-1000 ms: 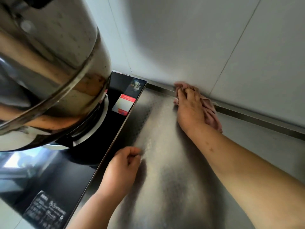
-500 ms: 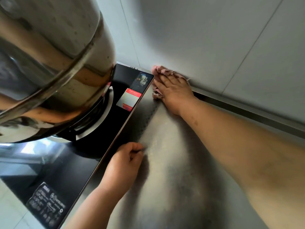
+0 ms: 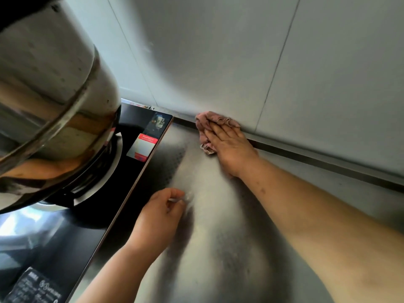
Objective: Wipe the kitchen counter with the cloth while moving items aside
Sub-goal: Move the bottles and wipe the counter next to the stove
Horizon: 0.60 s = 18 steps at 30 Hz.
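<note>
A crumpled pink cloth [image 3: 206, 123] lies on the steel counter [image 3: 218, 226] at its back edge, against the tiled wall. My right hand [image 3: 229, 145] presses flat on the cloth with fingers stretched toward the wall; part of the cloth is hidden under the palm. My left hand [image 3: 159, 219] rests on the counter nearer to me, beside the cooktop's edge, its fingers curled and its fingertips touching the steel, with nothing in it that I can see.
A black glass cooktop [image 3: 140, 147] with a red-and-white label adjoins the counter on the left. A large steel pot [image 3: 50, 106] stands on its burner and fills the upper left. The white tiled wall [image 3: 284, 73] closes the back.
My right hand with the cloth slid left along the wall toward the cooktop corner, then back a little to the right. The left hand stayed in place.
</note>
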Available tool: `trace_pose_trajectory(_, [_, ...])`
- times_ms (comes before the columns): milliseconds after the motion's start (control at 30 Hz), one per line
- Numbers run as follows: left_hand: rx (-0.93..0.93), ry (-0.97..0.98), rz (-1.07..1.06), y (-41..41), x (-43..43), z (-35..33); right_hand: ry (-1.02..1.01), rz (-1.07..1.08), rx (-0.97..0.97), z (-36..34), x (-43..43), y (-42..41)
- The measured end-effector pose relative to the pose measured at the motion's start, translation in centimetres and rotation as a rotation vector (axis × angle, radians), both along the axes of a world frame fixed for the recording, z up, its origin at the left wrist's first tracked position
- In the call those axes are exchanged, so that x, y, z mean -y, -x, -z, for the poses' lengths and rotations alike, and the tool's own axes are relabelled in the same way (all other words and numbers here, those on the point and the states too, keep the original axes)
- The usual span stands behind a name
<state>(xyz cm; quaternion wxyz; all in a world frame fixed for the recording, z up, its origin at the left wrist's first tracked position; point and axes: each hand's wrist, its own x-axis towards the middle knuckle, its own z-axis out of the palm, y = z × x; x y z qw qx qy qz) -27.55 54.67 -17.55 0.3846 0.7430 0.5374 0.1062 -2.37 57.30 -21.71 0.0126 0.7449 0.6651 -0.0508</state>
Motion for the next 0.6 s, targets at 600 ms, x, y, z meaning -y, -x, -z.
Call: trace_pose_trajectory(600, [0.015, 0.010, 0.052, 0.0, 0.2, -1.0, -0.015, 0.416, -0.168, 0.0, 15.6, 2.3])
